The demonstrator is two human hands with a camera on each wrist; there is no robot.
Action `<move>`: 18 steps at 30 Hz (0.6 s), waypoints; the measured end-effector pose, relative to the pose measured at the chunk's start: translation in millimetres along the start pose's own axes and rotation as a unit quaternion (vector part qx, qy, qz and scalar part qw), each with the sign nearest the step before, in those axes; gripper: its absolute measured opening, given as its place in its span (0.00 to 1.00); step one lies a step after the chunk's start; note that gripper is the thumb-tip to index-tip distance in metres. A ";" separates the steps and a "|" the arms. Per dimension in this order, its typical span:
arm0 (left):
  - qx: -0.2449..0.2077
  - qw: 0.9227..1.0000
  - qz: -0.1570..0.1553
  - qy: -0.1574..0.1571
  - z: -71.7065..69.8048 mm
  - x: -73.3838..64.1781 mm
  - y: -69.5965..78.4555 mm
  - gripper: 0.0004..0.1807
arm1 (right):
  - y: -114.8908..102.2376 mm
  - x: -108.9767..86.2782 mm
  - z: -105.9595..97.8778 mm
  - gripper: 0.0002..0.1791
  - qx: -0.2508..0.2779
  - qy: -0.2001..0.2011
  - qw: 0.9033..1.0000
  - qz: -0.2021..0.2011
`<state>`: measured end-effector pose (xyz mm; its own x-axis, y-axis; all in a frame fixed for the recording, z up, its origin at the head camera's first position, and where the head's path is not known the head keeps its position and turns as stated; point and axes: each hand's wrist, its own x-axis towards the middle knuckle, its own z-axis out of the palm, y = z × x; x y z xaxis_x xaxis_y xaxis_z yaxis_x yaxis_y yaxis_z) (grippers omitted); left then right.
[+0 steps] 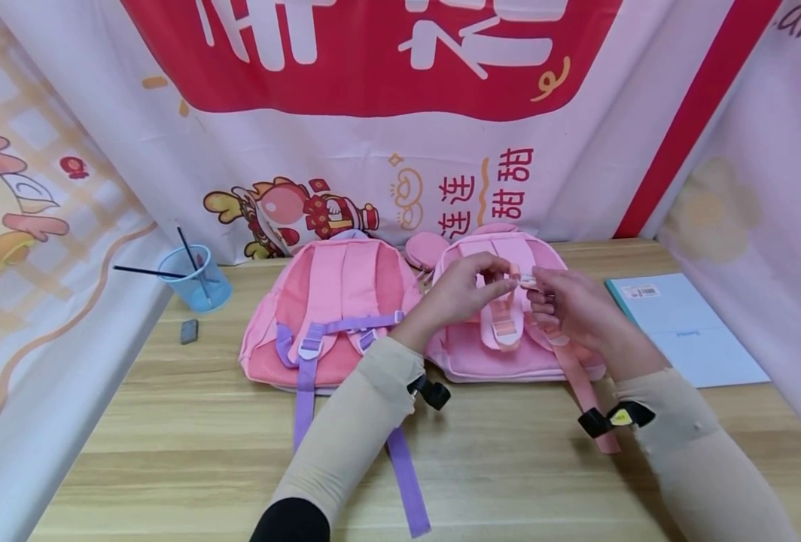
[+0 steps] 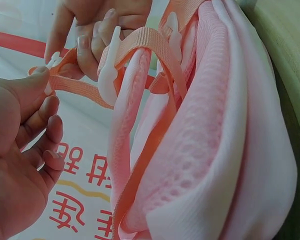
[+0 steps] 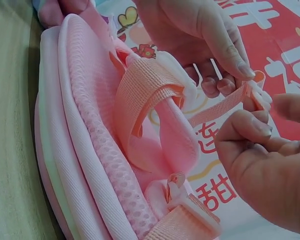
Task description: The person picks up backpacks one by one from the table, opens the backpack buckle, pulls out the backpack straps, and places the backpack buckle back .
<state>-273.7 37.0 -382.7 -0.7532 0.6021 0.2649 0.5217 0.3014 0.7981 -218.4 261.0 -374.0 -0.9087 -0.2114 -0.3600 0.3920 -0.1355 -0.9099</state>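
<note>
A pink backpack (image 1: 471, 357) stands on the table with its shoulder straps towards me. In front of it, my left hand (image 1: 464, 292) pinches a thin orange strap (image 3: 217, 107) between thumb and fingers. My right hand (image 1: 573, 305) pinches the small white buckle (image 1: 527, 279) on that strap, its other fingers curled in. The two hands almost meet at the buckle, and fingers partly hide it. A wider orange webbing (image 3: 145, 90) loops round the padded shoulder strap (image 2: 127, 120) through a white slider (image 2: 109, 70).
Left of it stands another pink backpack (image 1: 342, 278) with purple straps (image 1: 407, 482) trailing over the table. Farther left are a blue cup (image 1: 204, 290) holding thin dark sticks and a small grey block (image 1: 189, 331). A light blue book (image 1: 692, 331) lies at the right.
</note>
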 end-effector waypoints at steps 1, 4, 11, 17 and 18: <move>0.000 1.000 0.000 -0.001 0.4 0.1 -0.5 0.15 | -0.3 -0.4 0.9 0.22 -0.017 0.009 1.000 0.001; -0.002 1.000 -0.003 -0.008 1.0 0.4 -1.5 0.16 | -1.0 -1.5 3.3 0.20 -0.039 0.030 0.999 0.001; 0.005 0.998 -0.007 -0.061 3.0 2.0 -8.9 0.20 | -2.4 -2.4 4.5 0.17 -0.059 0.037 0.997 -0.012; 0.004 0.998 -0.027 -0.050 12.8 6.6 -12.6 0.16 | -2.2 -3.2 4.3 0.14 -0.061 0.039 0.997 -0.026; -0.001 0.998 -0.031 -0.049 14.5 7.5 -13.1 0.15 | -2.2 -3.4 4.7 0.14 -0.060 0.040 0.997 -0.029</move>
<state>-280.3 48.3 -399.1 -0.7415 0.6515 0.1602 0.4742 0.3400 0.8121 -215.5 257.4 -369.9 -0.9394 -0.1290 -0.3177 0.3235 -0.0267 -0.9458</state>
